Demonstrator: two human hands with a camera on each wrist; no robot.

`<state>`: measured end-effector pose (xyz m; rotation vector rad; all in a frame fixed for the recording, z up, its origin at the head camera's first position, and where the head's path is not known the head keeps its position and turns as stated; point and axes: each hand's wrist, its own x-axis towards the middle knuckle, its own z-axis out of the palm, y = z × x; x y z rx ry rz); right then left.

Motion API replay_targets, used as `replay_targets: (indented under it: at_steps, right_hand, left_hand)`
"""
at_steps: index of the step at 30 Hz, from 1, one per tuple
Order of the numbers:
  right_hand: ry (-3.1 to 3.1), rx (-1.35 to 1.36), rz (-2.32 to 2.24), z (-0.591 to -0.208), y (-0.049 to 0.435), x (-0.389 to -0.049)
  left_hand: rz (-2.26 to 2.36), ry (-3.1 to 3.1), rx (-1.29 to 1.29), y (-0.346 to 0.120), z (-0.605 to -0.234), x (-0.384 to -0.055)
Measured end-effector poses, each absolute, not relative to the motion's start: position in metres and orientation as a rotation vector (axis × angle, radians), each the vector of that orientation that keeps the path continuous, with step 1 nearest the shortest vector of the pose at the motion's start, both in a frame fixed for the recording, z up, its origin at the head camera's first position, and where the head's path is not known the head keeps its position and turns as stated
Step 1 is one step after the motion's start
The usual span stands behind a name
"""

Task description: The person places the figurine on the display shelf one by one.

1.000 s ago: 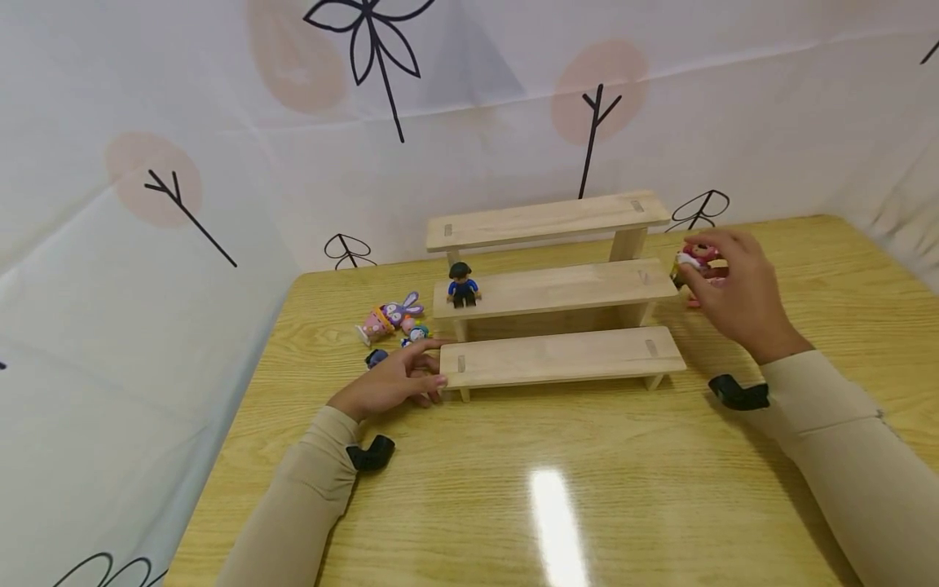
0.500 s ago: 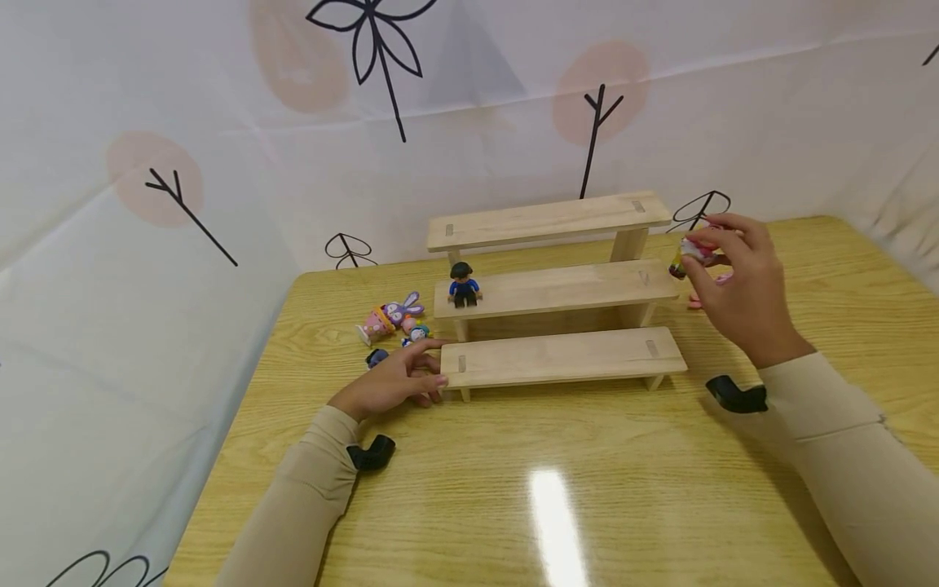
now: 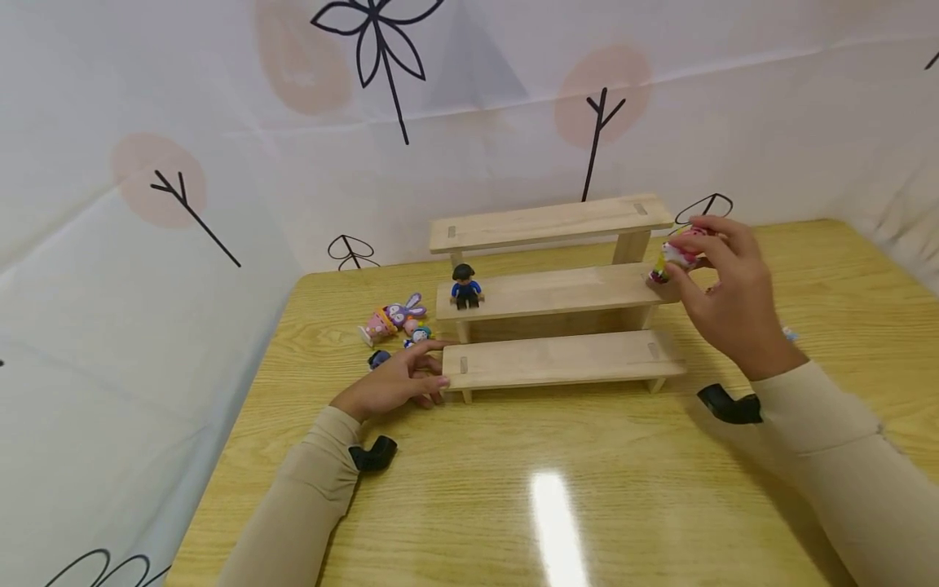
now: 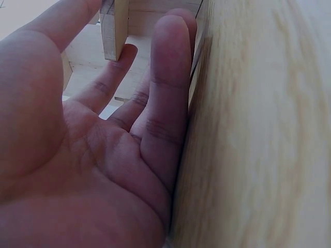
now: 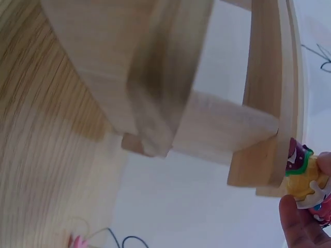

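A three-step wooden display stand [image 3: 550,359] stands on the table. At the left end of its lowest step, my left hand [image 3: 392,381] holds the board's end between thumb and index finger, the other fingers beside it near the tabletop. With thumb and fingertips my right hand [image 3: 734,297] pinches a small toy figurine [image 3: 678,254], pink on top, white and yellow below. The figurine's dark base is right at the middle step's right end; in the right wrist view the toy [image 5: 302,175] shows a purple-and-green base. A blue-shirted, black-haired toy figure [image 3: 465,287] sits on the middle step's left end.
Left of the stand lie a purple-eared bunny figurine [image 3: 392,318], a small blue-and-white figure [image 3: 418,334] and a dark blue toy [image 3: 378,359]. A small light-blue item [image 3: 789,333] lies right of my right hand. A patterned white cloth [image 3: 499,122] hangs behind the table.
My right hand has lifted the figurine from beside the stand and carried it left to the right end of the middle step. My left hand stays at the lowest step.
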<state>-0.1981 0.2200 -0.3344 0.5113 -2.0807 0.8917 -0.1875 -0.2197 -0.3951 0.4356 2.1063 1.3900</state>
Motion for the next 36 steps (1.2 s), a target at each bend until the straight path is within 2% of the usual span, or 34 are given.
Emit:
replay_targets:
  at_steps: [13, 36]
  right_hand:
    - [-2.11, 0.617, 0.934, -0.331, 0.188, -0.193]
    - [-2.112, 0.783, 1.0, -0.334, 0.132, -0.212]
  left_hand:
    - [1.387, 2.118, 0.44, -0.219, -0.394, -0.187]
    - [1.407, 2.121, 0.432, -0.219, -0.397, -0.188]
